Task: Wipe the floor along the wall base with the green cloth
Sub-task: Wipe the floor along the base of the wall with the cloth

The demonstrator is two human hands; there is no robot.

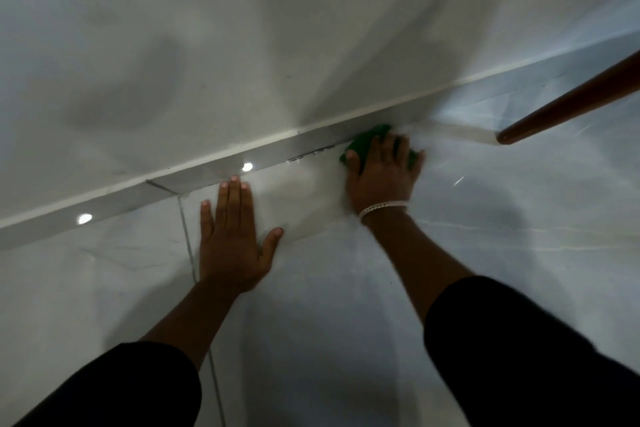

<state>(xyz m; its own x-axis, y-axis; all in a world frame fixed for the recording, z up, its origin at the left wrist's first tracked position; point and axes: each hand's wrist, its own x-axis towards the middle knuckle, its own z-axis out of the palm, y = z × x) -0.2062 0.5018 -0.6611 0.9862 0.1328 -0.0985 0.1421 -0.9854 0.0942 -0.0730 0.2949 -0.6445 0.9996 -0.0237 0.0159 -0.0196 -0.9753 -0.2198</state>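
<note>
The green cloth lies bunched on the glossy tiled floor, pressed right against the grey skirting at the foot of the white wall. My right hand lies on top of it, fingers spread over the cloth and holding it down; most of the cloth is hidden under the palm. A silver bracelet circles that wrist. My left hand rests flat on the floor to the left, fingers apart, fingertips nearly at the skirting, holding nothing.
A brown wooden leg or pole slants in from the upper right and ends on the floor close to the skirting, just right of the cloth. A tile joint runs beside my left hand. Ceiling lights reflect in the skirting.
</note>
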